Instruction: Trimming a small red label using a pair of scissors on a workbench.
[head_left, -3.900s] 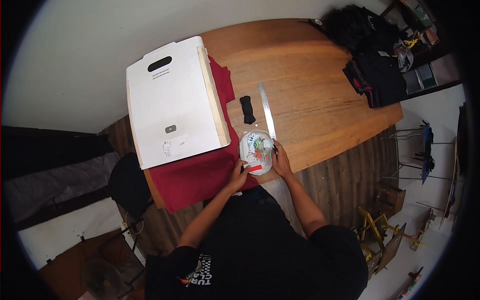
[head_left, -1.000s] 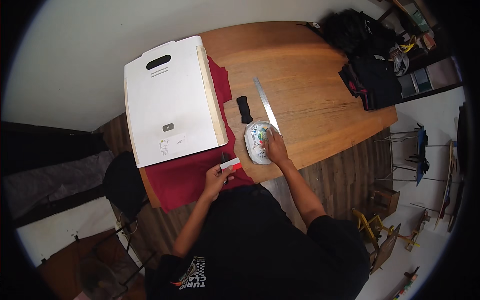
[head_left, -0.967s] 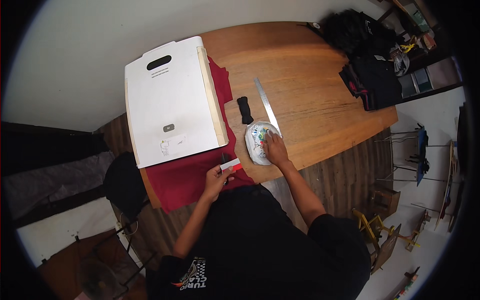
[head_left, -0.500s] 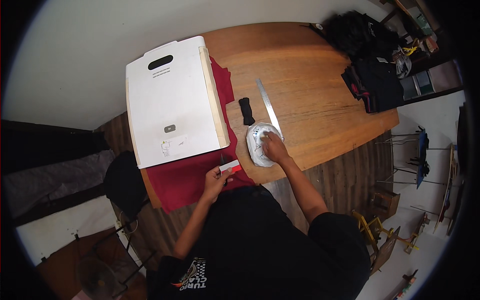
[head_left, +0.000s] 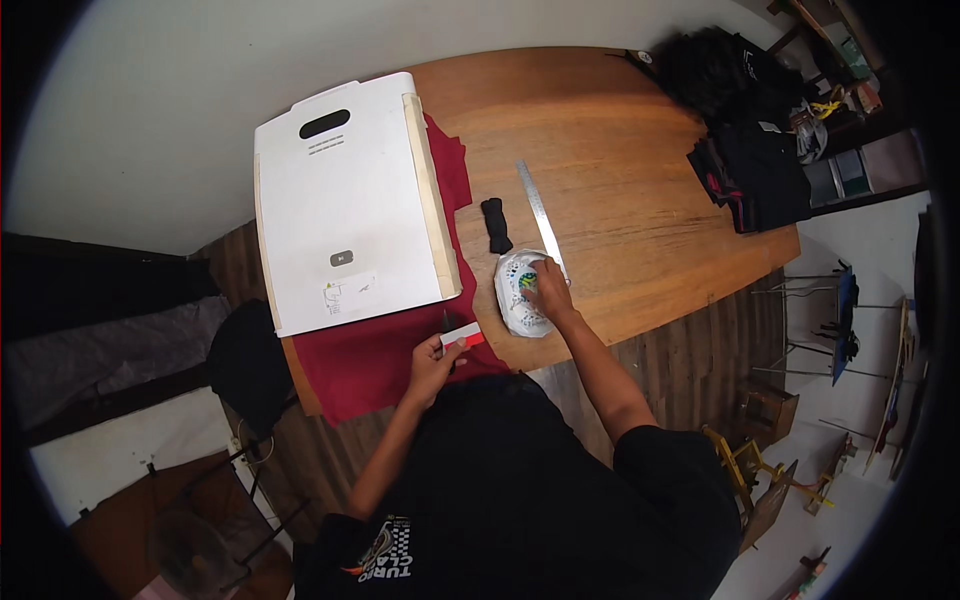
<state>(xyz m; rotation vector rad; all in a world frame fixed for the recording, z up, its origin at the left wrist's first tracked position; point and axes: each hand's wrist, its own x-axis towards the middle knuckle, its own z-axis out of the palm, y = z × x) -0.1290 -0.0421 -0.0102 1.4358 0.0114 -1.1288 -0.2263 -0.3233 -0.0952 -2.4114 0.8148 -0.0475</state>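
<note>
My left hand holds a small white and red flat object over the red cloth near the table's front edge. My right hand reaches into a white round container with small coloured items in it; I cannot tell what the fingers pinch. A metal ruler lies just beyond that container, and a small black object rests to its left.
A large white board-like case with a slot handle lies on the red cloth at the left of the wooden table. Black bags and clothing sit at the table's far right. A black chair stands at the left.
My left hand came off the round container and now holds the white and red object over the cloth. My right hand shifted on top of the container.
</note>
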